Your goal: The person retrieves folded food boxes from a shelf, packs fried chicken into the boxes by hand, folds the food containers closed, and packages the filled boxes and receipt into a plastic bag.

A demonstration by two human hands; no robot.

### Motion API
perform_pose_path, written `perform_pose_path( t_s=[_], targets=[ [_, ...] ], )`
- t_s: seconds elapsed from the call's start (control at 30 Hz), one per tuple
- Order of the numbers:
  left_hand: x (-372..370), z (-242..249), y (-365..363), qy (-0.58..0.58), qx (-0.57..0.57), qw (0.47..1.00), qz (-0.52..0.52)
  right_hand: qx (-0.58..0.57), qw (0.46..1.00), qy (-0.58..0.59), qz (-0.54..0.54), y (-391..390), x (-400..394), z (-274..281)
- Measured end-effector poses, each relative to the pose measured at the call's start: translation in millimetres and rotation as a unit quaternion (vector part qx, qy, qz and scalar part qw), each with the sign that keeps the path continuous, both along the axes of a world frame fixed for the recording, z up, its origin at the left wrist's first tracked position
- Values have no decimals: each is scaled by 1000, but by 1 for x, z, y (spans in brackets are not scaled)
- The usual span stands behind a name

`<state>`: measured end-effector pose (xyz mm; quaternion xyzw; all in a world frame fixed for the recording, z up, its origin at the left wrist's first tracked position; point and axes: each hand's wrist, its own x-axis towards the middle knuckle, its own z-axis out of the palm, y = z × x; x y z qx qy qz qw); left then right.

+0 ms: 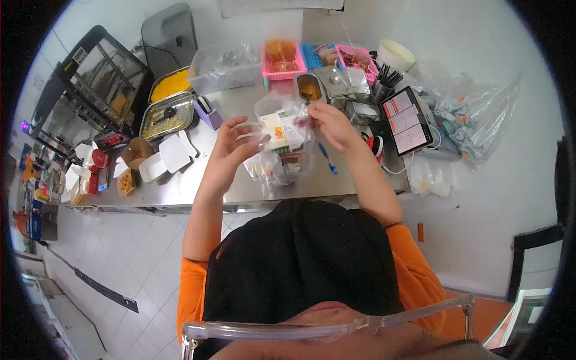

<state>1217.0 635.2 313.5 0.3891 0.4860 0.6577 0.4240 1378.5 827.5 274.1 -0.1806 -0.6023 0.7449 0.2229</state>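
A clear plastic bag (pixel 306 147) stands on the steel counter in front of me, with a white carton (pixel 276 133) bearing an orange print inside its upper part. More packed items show through the film lower down. My right hand (pixel 333 125) pinches the bag's upper right edge between thumb and fingers. On the other side, my left hand (pixel 235 144) is open, fingers apart and curved, with the fingertips right at the bag's left side. A blue pen (pixel 327 158) lies on the counter just right of the bag.
To the right are a tablet (pixel 406 120) on a stand and plastic bags (pixel 474 114). Metal trays (pixel 168 117), open takeout boxes (pixel 157 166) and a glass display warmer (pixel 90 84) stand left. Behind are a clear bin (pixel 225 78) and a pink basket (pixel 283 74).
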Motion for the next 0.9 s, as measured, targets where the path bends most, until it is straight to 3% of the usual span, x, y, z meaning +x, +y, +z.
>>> perform_pose_path(
  t_s=[0.03,0.17,0.2,0.23,0.3,0.33,0.43,0.57,0.6,0.67,0.77,0.9],
  targets=[
    [4,5,6,5,9,1000,-7,-82,996,27,22,-4,-1,11],
    [6,-1,33,-7,23,998,-52,67,995,-44,53,-20,-17,13],
    [10,-6,38,35,43,996,-69,136,990,-23,43,-23,-21,13],
    [9,-6,38,153,51,985,-55,161,986,-5,36,-23,-22,12],
    [8,-5,34,383,62,921,-28,208,977,32,20,-25,-24,13],
    [3,-6,31,441,25,896,-38,216,976,-32,14,-30,-19,21],
    [5,-37,28,468,109,863,157,152,985,64,49,-41,-16,17],
    [-10,-89,52,553,63,830,38,228,970,82,22,-51,-20,11],
    [-9,-90,56,602,37,797,25,297,951,79,15,-60,-24,8],
    [-11,-111,64,582,81,809,25,432,899,69,2,-79,-34,2],
    [-19,-157,82,551,152,820,25,483,875,7,-14,-92,-29,4],
    [-5,-114,61,521,100,847,42,322,946,-3,-34,-79,7,21]
  ],
)
